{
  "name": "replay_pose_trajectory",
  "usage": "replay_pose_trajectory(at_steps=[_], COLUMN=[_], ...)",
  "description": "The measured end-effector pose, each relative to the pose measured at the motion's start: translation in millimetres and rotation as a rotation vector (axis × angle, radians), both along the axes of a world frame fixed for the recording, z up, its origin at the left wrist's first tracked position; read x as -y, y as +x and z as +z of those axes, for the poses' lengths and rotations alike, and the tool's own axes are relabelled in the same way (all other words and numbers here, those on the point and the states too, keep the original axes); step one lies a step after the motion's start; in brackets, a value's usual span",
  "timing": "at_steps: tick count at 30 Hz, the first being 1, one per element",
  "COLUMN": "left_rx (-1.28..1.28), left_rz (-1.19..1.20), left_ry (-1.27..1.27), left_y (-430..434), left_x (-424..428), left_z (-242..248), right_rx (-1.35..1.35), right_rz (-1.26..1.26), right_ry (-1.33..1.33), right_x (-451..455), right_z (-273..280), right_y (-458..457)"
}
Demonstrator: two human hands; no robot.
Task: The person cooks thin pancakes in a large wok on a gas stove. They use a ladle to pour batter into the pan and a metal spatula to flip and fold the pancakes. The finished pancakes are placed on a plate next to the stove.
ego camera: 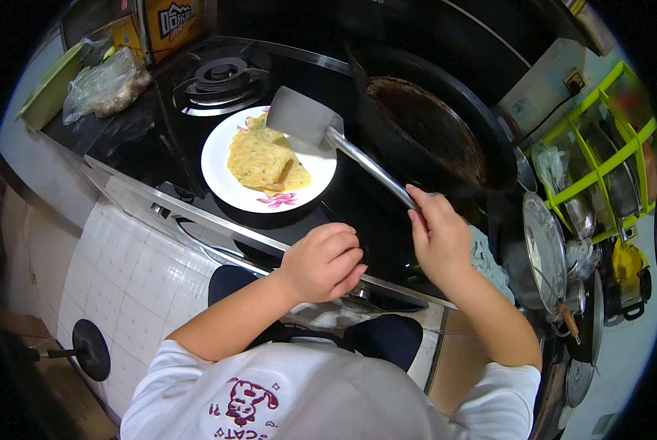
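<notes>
My right hand (441, 236) grips the handle of a metal wok spatula (306, 115). The spatula's broad blade is over the upper right part of a white plate (215, 170) with pink flowers on its rim. A folded yellow pancake with green flecks (262, 159) lies on that plate, close to the blade; whether they touch I cannot tell. My left hand (325, 261) is at the stove's front edge, fingers curled together, with nothing visible in them. The plate rests on the black glass gas stove (158, 137).
A large dark wok (427, 121) sits on the right side of the stove. The left burner (221, 77) is bare. At far left are a plastic bag of food (108, 88) and a green basin (50, 91). Lidded pots (545, 253) and a green rack (598, 165) crowd the right.
</notes>
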State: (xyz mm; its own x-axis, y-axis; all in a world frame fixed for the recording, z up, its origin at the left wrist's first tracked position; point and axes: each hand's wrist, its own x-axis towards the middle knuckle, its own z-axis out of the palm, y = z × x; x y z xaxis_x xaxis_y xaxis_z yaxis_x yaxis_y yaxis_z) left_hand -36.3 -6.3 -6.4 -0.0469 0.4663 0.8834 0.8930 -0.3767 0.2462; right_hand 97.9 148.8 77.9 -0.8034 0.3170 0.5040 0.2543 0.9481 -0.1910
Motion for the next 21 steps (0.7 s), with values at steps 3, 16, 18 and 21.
replay_pose_trajectory(at_steps=[3,16,18,21], left_rx=[0.043,0.020,0.037,0.089], left_rz=[0.017,0.110,0.090,0.074], left_ry=[0.039,-0.102,-0.122,-0.170], left_y=[0.6,4.2,2.6,-0.4], left_x=[2.9,-2.0,-3.1,1.1], left_z=[1.8,9.4,10.6,12.9], right_rx=[-0.003,0.003,-0.036,-0.164], right_rz=[-0.020,0.134,0.142,0.206], right_ry=[0.156,-0.074,-0.078,-0.042], right_x=[2.4,-6.6,-8.9,-8.2], right_z=[-14.4,-35.6,-34.5,-29.7], right_y=[6.1,21.8,26.9,41.4])
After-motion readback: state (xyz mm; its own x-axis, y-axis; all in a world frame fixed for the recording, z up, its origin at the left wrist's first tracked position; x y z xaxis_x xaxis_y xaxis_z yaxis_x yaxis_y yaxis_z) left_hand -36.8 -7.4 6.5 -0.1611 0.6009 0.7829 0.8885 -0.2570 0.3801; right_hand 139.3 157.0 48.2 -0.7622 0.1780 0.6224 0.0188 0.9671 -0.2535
